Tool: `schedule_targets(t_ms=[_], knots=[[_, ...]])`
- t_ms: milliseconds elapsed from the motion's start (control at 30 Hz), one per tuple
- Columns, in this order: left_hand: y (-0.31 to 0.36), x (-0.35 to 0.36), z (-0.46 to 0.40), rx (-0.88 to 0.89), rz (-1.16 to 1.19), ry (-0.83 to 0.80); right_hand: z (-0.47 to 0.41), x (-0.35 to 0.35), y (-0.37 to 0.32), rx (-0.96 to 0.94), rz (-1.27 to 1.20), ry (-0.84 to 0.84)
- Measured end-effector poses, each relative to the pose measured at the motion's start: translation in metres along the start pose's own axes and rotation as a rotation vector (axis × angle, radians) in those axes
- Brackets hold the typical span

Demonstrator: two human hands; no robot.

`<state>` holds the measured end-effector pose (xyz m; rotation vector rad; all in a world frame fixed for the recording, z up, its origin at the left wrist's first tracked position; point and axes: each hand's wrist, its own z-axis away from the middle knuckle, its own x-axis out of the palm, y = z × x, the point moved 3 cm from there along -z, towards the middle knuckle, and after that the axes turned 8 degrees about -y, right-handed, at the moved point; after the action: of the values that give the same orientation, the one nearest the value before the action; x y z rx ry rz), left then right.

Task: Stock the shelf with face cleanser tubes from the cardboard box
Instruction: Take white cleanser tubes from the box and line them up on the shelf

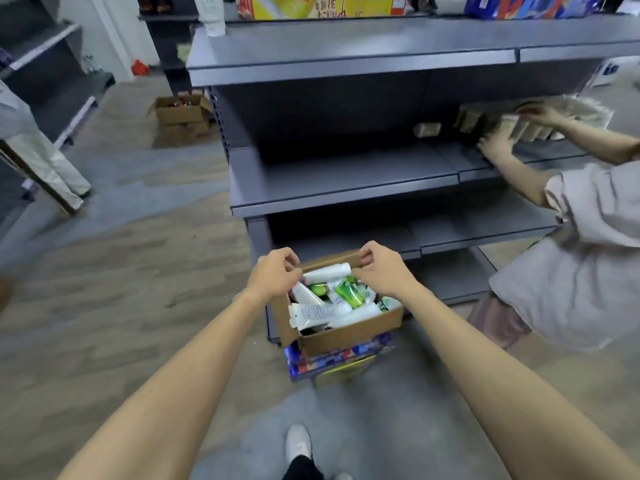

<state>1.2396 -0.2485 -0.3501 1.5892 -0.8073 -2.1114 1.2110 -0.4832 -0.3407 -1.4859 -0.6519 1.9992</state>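
White shoe (298, 443) on the floor below both forearms. Left hand (273, 271) curls its fingers on the far left corner of the cardboard box (341, 336); right hand (379, 270) pinches the box's far rim. Box sits under and between the hands, on top of colourful cartons (329, 363). Tubes (332, 301), white and green, piled loose inside the box, just below the hands. Beyond the hands, grey shelf (343, 181), middle board bare in front. Far right of the right hand, another person's hands (498, 145) touch packs on that shelf. Far left, second box (181, 110) on the floor.
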Motion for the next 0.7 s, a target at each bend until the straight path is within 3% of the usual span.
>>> schedule_targets(t_ms=[100,433,700], knots=[[-0.013,0.017,-0.004,-0.043,0.028,-0.043,-0.010,0.015,0.013,0.032,0.029,-0.018],[-0.085,0.068,-0.018,-0.272,0.260,-0.091,-0.051,0.098,0.039,0.139,0.122,-0.306],[-0.111,0.095,-0.032,-0.301,0.213,-0.225,-0.067,0.154,0.042,0.119,0.190,-0.395]])
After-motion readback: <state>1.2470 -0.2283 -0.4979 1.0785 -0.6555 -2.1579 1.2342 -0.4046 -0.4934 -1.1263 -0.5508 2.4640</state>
